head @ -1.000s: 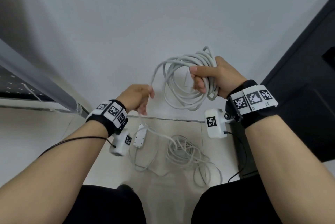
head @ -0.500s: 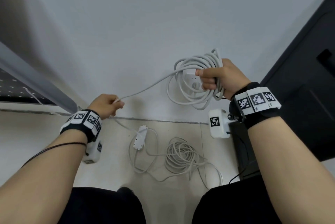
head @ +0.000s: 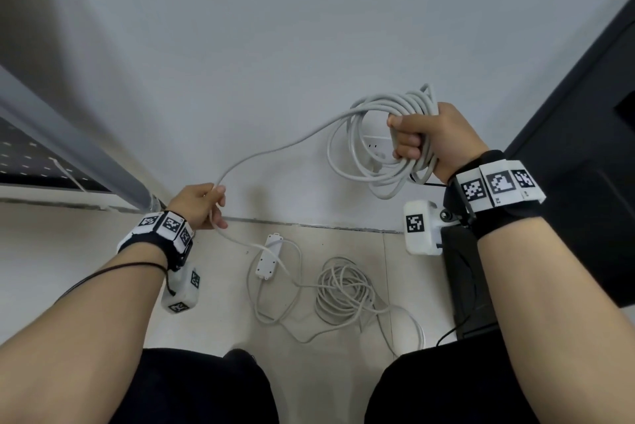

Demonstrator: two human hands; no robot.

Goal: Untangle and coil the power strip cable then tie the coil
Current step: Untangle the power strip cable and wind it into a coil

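My right hand (head: 434, 140) is raised at the right and grips a coil (head: 360, 169) of several loops of grey-white cable. From the coil a single strand of the cable (head: 275, 152) slopes down to the left into my left hand (head: 201, 205), which pinches it. Below that hand the strand drops to the white power strip (head: 268, 257) lying on the floor. Another loose bundle of grey cable (head: 343, 293) lies on the tiles to the right of the strip.
A white wall (head: 309, 28) stands straight ahead, with a wall socket (head: 376, 145) showing through the coil. A grey pole (head: 68, 142) slants at the left. Dark furniture (head: 577, 114) fills the right side. Beige floor tiles (head: 223, 303) lie between my knees.
My left hand has moved left and down away from the coil, drawing the strand out, and now sits a little higher and closer than half a second ago. My right hand has shifted slightly right.
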